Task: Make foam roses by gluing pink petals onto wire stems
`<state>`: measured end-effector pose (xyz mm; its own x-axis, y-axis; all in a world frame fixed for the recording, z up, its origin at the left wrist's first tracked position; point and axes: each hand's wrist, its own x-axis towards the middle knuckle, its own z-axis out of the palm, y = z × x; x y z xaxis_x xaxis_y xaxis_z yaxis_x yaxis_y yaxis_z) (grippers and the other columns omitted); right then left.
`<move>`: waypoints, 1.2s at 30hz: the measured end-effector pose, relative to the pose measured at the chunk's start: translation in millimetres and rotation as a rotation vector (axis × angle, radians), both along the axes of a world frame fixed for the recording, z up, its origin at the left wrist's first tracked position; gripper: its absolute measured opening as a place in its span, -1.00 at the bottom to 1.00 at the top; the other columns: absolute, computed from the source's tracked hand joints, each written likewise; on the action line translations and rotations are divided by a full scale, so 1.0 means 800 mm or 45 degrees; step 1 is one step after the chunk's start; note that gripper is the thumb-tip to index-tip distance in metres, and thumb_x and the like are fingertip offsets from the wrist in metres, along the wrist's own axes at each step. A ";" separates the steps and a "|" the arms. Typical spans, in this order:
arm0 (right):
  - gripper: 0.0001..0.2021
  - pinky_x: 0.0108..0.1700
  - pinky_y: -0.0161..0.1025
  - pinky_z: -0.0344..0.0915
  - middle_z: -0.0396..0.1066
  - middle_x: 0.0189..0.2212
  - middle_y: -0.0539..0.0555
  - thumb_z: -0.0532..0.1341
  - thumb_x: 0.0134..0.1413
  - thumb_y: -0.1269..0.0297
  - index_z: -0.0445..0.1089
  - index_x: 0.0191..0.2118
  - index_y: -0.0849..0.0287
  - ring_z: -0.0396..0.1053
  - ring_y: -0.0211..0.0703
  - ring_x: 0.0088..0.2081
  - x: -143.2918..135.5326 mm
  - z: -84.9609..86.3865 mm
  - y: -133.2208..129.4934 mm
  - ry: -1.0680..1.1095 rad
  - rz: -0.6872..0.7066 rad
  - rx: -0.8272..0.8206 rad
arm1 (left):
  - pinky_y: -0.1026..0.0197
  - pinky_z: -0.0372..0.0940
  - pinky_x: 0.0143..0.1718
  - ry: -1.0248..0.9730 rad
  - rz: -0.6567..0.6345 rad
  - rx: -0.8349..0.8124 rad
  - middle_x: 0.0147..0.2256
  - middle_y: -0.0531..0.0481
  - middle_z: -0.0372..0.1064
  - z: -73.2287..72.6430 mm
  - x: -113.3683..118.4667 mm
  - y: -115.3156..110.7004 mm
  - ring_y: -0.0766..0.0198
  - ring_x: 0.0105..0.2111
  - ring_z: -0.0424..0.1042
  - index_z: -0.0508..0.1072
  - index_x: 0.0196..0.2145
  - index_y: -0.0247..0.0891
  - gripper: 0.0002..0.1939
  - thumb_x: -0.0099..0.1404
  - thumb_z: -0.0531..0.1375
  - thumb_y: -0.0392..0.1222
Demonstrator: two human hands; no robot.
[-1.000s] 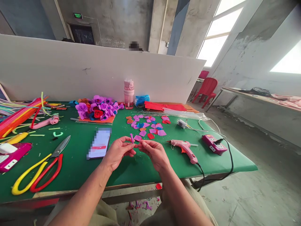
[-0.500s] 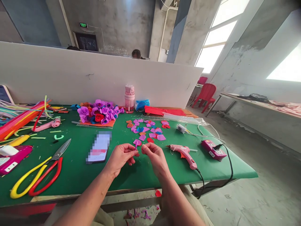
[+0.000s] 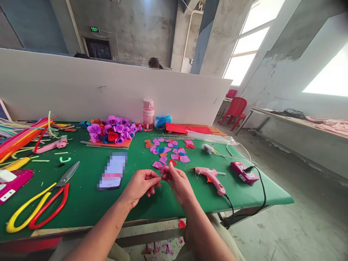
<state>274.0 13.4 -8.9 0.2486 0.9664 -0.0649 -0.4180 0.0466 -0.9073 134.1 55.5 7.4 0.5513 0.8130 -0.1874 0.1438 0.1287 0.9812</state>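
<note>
Both hands meet above the front middle of the green table. My left hand is closed in a pinch at the lower end of a small rolled purple paper petal, which stands upright from the fingertips. Against the petal's right side are the fingers of my right hand, partly curled, with the thumb raised. Just beyond them lie loose purple paper petals, mixed with red, blue and orange ones. To the right of my right hand rests a pink glue gun.
Left of my hands lie a phone and large scissors. Finished paper flowers and a pink bottle stand at the back by a white partition. A magenta power strip with cords sits at the right.
My right hand has come over to the left hand, its fingers now at the purple petal. The petal has shifted slightly right and up in the view. The camera has turned slightly.
</note>
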 end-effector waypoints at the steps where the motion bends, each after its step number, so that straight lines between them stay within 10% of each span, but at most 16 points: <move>1: -0.59 -0.33 -0.29 0.23 0.37 -0.55 0.04 0.26 -0.14 -0.08 0.49 -0.47 0.25 0.27 -0.28 -0.48 0.000 0.000 0.000 -0.003 0.005 -0.008 | 0.40 0.06 -0.73 -0.001 0.014 0.000 -0.54 -0.01 0.42 0.000 0.001 0.000 0.45 -0.69 0.23 0.42 -0.46 -0.34 -0.71 0.03 0.26 -0.02; 13: -0.74 -0.47 -0.32 0.15 0.37 -0.63 -0.01 0.34 -0.20 0.11 0.47 -0.56 0.23 0.22 -0.32 -0.59 -0.007 0.000 -0.001 -0.249 -0.004 0.041 | 0.39 0.03 -0.72 -0.052 -0.085 -0.031 -0.49 -0.02 0.42 -0.005 0.001 -0.001 0.46 -0.67 0.22 0.44 -0.40 -0.34 -0.65 0.02 0.26 0.05; 23: -0.60 -0.22 -0.27 0.28 0.46 -0.39 0.03 0.34 -0.16 0.12 0.48 -0.14 0.16 0.36 -0.27 -0.38 0.015 0.012 -0.006 -0.117 0.165 0.029 | 0.40 0.01 -0.73 -0.014 -0.010 -0.034 -0.56 0.01 0.39 0.002 0.001 -0.001 0.48 -0.71 0.16 0.42 -0.47 -0.34 -0.71 0.01 0.27 -0.02; 36: -0.73 -0.36 -0.29 0.29 0.45 -0.50 0.04 0.36 -0.23 0.09 0.48 -0.44 0.20 0.33 -0.28 -0.50 0.038 0.007 -0.002 -0.005 -0.087 -0.026 | 0.40 -0.03 -0.76 -0.060 -0.053 -0.160 -0.60 0.03 0.37 0.000 0.000 0.001 0.50 -0.74 0.12 0.41 -0.48 -0.34 -0.70 -0.03 0.30 -0.03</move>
